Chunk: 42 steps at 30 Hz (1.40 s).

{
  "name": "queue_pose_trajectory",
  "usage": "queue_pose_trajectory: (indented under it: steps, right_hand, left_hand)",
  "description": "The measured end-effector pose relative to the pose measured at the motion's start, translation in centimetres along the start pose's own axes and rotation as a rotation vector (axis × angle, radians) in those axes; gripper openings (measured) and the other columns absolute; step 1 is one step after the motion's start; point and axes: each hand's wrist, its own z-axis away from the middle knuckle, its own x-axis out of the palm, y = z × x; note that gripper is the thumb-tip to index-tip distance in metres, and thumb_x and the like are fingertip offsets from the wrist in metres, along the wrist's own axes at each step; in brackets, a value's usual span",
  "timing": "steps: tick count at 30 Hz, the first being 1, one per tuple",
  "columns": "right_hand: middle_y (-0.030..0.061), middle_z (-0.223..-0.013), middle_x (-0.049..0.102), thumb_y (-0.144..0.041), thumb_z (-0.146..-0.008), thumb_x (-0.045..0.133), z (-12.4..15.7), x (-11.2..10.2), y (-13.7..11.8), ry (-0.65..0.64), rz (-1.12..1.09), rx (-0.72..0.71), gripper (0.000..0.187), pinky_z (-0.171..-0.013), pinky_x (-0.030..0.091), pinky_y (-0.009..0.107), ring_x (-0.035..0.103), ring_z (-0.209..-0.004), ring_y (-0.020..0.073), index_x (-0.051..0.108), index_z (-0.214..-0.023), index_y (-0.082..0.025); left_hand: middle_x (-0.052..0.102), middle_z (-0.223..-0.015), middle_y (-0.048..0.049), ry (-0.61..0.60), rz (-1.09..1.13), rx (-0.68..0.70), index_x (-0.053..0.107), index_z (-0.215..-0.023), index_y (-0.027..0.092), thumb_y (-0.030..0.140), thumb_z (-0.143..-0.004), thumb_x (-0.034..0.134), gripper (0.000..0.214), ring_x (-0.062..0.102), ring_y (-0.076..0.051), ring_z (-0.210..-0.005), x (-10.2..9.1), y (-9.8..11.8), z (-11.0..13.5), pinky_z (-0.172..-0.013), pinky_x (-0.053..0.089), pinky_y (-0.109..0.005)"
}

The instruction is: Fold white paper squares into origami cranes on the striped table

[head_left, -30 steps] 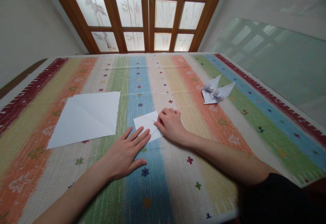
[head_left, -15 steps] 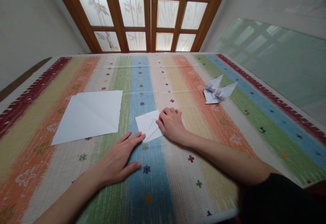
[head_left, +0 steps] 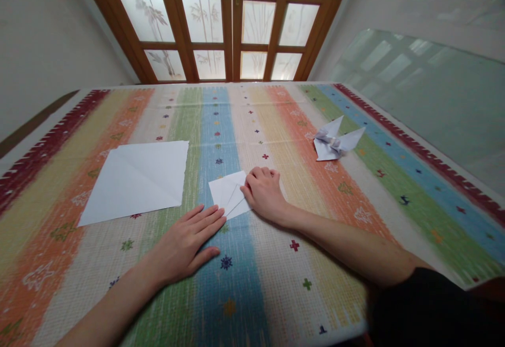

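A small folded piece of white paper [head_left: 229, 192] lies on the striped tablecloth in front of me, with crease or flap lines fanning from its near corner. My left hand [head_left: 193, 239] rests flat, fingers stretched out, the fingertips touching that near corner. At the paper's right edge, my right hand [head_left: 263, 192] is curled with its fingers bent together, gripping or pressing the edge; the fingertips are partly hidden. Left of the hands lies a larger white sheet [head_left: 138, 179], flat, with a faint diagonal crease.
A folded paper crane [head_left: 333, 139] with pointed ends stands at the right on the striped tablecloth [head_left: 292, 294]. Beyond the table's far edge are wooden doors [head_left: 231, 26] with frosted panes. A pale green glass panel [head_left: 426, 89] leans along the right wall.
My left fingers have shifted slightly onto the paper's near corner and lie a little straighter. The right hand has kept its grip at the edge. The view has moved very slightly.
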Motion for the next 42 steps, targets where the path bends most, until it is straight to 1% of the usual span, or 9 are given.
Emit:
queue_pose_trajectory:
  steps: [5,11,15,22,29,32,35,38,42]
  right_hand:
    - [0.0104,-0.102,0.062,-0.03,-0.095,0.051,0.0,0.0,-0.1,0.006,0.023,0.009,0.02,-0.087,0.026,0.043,0.048,-0.098,0.0264,0.064,-0.088,-0.015]
    - [0.0112,-0.104,0.062,-0.03,-0.094,0.052,0.0,0.0,-0.3,0.007,0.049,0.01,0.018,-0.087,0.027,0.042,0.048,-0.098,0.0266,0.063,-0.092,-0.015]
    - [0.0105,-0.105,0.061,-0.031,-0.095,0.051,0.0,0.1,-0.2,0.005,0.022,0.019,0.018,-0.088,0.026,0.042,0.048,-0.1,0.0262,0.062,-0.092,-0.016]
    - [0.0096,-0.105,0.061,-0.038,-0.093,0.056,0.1,-0.1,1.0,0.01,-0.021,0.046,0.021,-0.092,0.028,0.043,0.05,-0.1,0.0258,0.061,-0.091,-0.018]
    - [0.0139,-0.113,0.061,-0.028,-0.095,0.051,0.5,-0.7,2.8,0.064,-0.061,-0.003,0.017,-0.093,0.037,0.044,0.052,-0.106,0.0273,0.063,-0.095,-0.015]
    - [0.0166,-0.139,0.051,-0.024,-0.099,0.04,0.9,-0.7,2.7,0.072,-0.106,-0.347,0.032,-0.106,0.032,0.045,0.04,-0.132,0.0261,0.058,-0.122,-0.013]
    - [0.0201,-0.154,0.035,-0.051,-0.099,0.037,1.0,-0.4,2.3,-0.111,-0.091,-0.632,0.064,-0.117,0.021,0.045,0.023,-0.146,0.0261,0.039,-0.144,-0.005]
    - [0.0222,-0.157,0.027,-0.073,-0.089,0.036,0.9,-0.1,2.1,-0.257,-0.08,-0.63,0.094,-0.12,0.014,0.045,0.019,-0.148,0.0289,0.03,-0.148,-0.001]
    - [0.0216,-0.158,0.021,-0.079,-0.084,0.036,0.9,-0.2,1.9,-0.304,-0.08,-0.594,0.103,-0.121,0.01,0.047,0.016,-0.149,0.0304,0.025,-0.15,-0.001]
  left_hand:
    - [0.052,-0.144,-0.0134,0.045,-0.073,0.031,0.045,-0.141,0.014,0.041,-0.098,0.044,0.051,0.047,-0.028,-0.135,0.1,0.1,0.0,-0.11,0.041,-0.051]
    - [0.068,-0.122,-0.0145,0.11,-0.088,0.071,0.064,-0.11,0.012,0.036,-0.098,0.045,0.033,0.058,-0.028,-0.123,-0.7,0.5,-2.3,-0.107,0.046,-0.05]
    - [0.064,-0.128,-0.0166,0.081,-0.044,0.079,0.063,-0.094,0.014,0.036,-0.098,0.044,0.03,0.058,-0.028,-0.124,-0.5,0.2,-4.0,-0.106,0.047,-0.049]
    - [0.053,-0.141,-0.0188,-0.031,-0.061,0.07,0.045,-0.136,0.01,0.048,-0.099,0.04,0.053,0.048,-0.028,-0.134,-0.2,-0.1,-3.8,-0.11,0.04,-0.049]
    - [0.041,-0.152,-0.0163,-0.123,-0.11,0.022,0.031,-0.15,0.013,0.065,-0.094,0.037,0.076,0.035,-0.028,-0.142,-0.2,0.3,-2.7,-0.116,0.026,-0.046]
    - [0.039,-0.152,-0.0157,-0.129,-0.126,0.016,0.026,-0.152,0.014,0.069,-0.092,0.036,0.082,0.033,-0.028,-0.143,0.0,0.4,-2.6,-0.117,0.021,-0.046]
    - [0.039,-0.153,-0.016,-0.116,-0.135,0.016,0.026,-0.152,0.013,0.07,-0.091,0.037,0.084,0.033,-0.028,-0.143,0.2,0.5,-2.5,-0.118,0.016,-0.045]
    - [0.038,-0.153,-0.0158,-0.115,-0.127,0.004,0.025,-0.152,0.014,0.072,-0.089,0.037,0.086,0.032,-0.029,-0.144,0.3,0.7,-2.1,-0.119,0.014,-0.046]
    - [0.039,-0.153,-0.0154,-0.126,-0.133,0.024,0.021,-0.154,0.014,0.072,-0.089,0.039,0.089,0.034,-0.029,-0.143,-0.2,1.0,-0.9,-0.119,0.015,-0.047]
